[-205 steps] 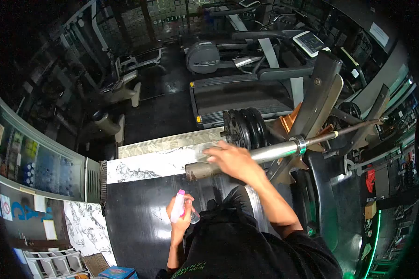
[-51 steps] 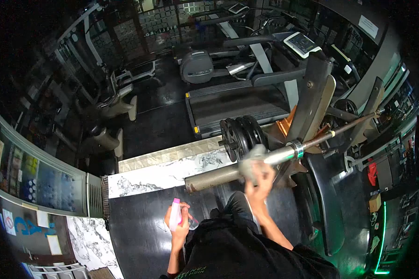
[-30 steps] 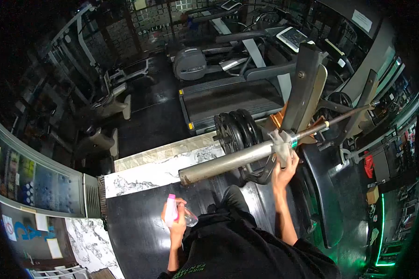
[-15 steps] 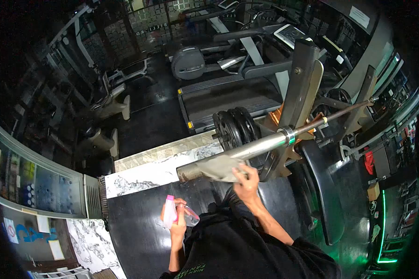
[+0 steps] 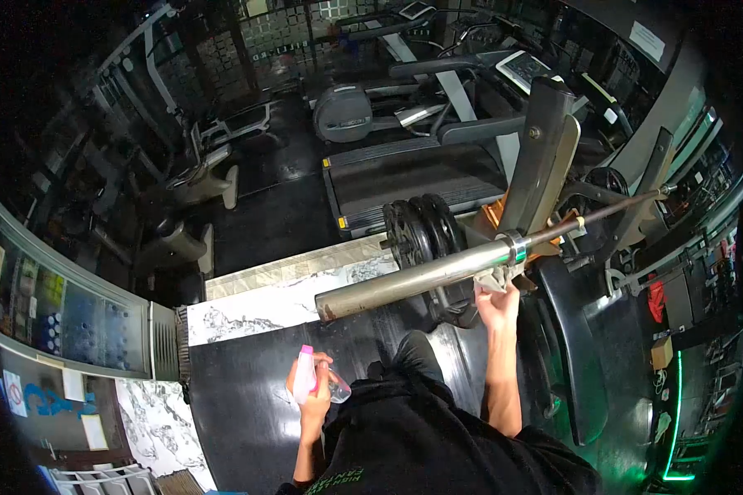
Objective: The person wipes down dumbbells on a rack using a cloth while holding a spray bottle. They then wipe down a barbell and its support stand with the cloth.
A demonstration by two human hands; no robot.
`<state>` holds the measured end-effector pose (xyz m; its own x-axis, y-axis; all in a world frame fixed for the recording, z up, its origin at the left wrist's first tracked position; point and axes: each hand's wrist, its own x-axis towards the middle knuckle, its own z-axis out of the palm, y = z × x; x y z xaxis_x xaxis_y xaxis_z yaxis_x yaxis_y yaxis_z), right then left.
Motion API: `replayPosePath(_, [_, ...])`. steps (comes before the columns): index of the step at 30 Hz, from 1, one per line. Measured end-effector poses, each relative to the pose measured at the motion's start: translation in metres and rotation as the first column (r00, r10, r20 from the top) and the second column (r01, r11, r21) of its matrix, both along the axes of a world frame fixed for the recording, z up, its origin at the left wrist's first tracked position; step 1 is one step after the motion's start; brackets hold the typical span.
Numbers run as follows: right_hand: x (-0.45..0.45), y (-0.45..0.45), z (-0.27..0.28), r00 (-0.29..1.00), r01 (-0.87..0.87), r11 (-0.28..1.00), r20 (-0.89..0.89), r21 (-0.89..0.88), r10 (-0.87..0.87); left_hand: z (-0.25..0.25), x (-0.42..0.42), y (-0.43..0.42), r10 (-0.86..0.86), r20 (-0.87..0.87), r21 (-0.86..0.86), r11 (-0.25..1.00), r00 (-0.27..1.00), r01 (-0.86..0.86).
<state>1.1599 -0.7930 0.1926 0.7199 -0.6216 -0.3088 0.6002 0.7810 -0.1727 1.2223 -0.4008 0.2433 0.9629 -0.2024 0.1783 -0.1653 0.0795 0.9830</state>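
My left hand (image 5: 312,389) is wrapped round a spray bottle (image 5: 305,375) with a pink and white top, low in front of my body. A barbell (image 5: 417,282) lies across a rack, its thick metal sleeve pointing to the left. Under the collar end of that sleeve, my right hand (image 5: 499,307) grips a light grey cloth (image 5: 494,280) and presses it against the metal. Part of the cloth is hidden behind the bar and my fingers.
Black weight plates (image 5: 425,233) hang behind the bar beside the rack upright (image 5: 539,161). A padded bench (image 5: 571,355) is right of my right arm. Beyond stands a treadmill (image 5: 421,176); a glass-door fridge (image 5: 66,301) is at the left.
My right hand and the cloth have moved right along the sleeve, from near its free end to the collar. My left hand still holds the bottle in nearly the same place.
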Motion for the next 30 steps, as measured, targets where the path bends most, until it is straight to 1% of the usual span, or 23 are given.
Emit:
replayPosePath(2, [-0.002,0.002,0.005,1.000,-0.022,0.999,0.007,0.038,0.022,-0.002,0.000,-0.001,-0.007,0.019,0.003,1.000,1.000,0.007])
replayPosePath(4, [-0.003,0.010,0.011,0.998,-0.005,0.992,-0.057,-0.126,-0.003,-0.002,0.002,-0.003,-0.008,0.038,-0.001,1.000,0.999,0.008])
replayPosePath(5, [-0.006,0.011,0.017,1.000,-0.019,0.984,0.006,-0.179,0.021,-0.001,0.002,-0.003,-0.015,0.059,0.026,1.000,0.998,0.014])
replayPosePath(6, [-0.011,0.012,0.023,1.000,-0.011,0.981,0.007,-0.194,0.013,0.000,0.001,-0.002,-0.027,0.078,0.055,0.998,0.997,0.023])
replayPosePath(8, [-0.017,0.014,0.038,1.000,-0.002,0.989,0.002,-0.148,0.002,0.000,0.001,-0.003,-0.039,0.068,0.061,0.998,0.997,0.035])
replayPosePath(9, [-0.018,0.007,0.031,0.999,0.005,0.981,0.050,-0.192,0.005,0.000,0.002,-0.004,-0.039,0.063,0.062,0.997,0.997,0.035])
replayPosePath(10, [-0.014,0.005,0.031,0.999,0.012,0.981,0.049,-0.191,-0.002,-0.001,0.002,-0.004,-0.046,0.063,0.063,0.997,0.997,0.042])
replayPosePath(12, [0.003,0.013,0.037,0.966,0.097,0.977,-0.220,-0.191,-0.139,-0.004,0.002,-0.005,-0.069,0.100,0.088,0.994,0.993,0.060])
replayPosePath(13, [0.013,0.025,0.039,0.950,0.161,0.965,-0.234,-0.205,-0.208,-0.003,0.002,-0.005,-0.069,0.100,0.088,0.994,0.993,0.060])
replayPosePath(16, [0.034,0.063,0.033,0.930,0.190,0.957,-0.273,-0.219,-0.247,0.002,0.002,-0.005,-0.066,0.135,0.085,0.995,0.989,0.055])
replayPosePath(18, [0.043,0.099,0.029,0.974,0.131,0.957,-0.144,-0.258,-0.172,0.003,0.001,-0.003,-0.044,0.138,0.072,0.997,0.989,0.034])
replayPosePath(19, [0.045,0.120,0.040,0.979,0.075,0.979,-0.174,-0.191,-0.108,0.006,0.000,-0.001,-0.047,0.135,0.073,0.997,0.990,0.038])
replayPosePath(20, [0.046,0.138,0.052,0.979,0.020,0.992,-0.200,-0.123,-0.045,0.010,-0.001,0.002,-0.022,0.163,0.097,0.995,0.986,0.007])
replayPosePath(21, [0.045,0.149,0.048,0.993,-0.100,0.993,-0.071,-0.056,0.096,0.014,-0.002,0.004,0.002,0.191,0.121,0.992,0.982,-0.025])
replayPosePath(22, [0.044,0.160,0.043,0.971,-0.228,0.974,0.066,-0.004,0.228,0.017,-0.002,0.006,-0.001,0.186,0.120,0.993,0.983,-0.021])
replayPosePath(24, [0.052,0.194,0.050,0.926,-0.378,0.915,0.047,0.142,0.375,0.023,-0.001,0.009,0.003,0.234,0.087,0.996,0.972,-0.024])
replayPosePath(26, [0.063,0.212,0.027,0.791,-0.591,0.783,-0.048,0.196,0.609,0.027,0.000,0.008,0.007,0.242,0.074,0.997,0.970,-0.025])
replayPosePath(27, [0.068,0.224,0.040,0.767,-0.602,0.761,-0.090,0.242,0.635,0.027,0.001,0.007,0.004,0.229,0.047,0.999,0.973,-0.016])
replayPosePath(28, [0.070,0.228,0.053,0.740,-0.623,0.750,-0.144,0.223,0.657,0.027,0.001,0.007,0.003,0.217,0.020,1.000,0.976,-0.008])
replayPosePath(30, [0.069,0.218,0.064,0.721,-0.621,0.731,-0.160,0.282,0.674,0.027,-0.002,0.006,-0.006,0.239,0.041,0.999,0.971,-0.004])
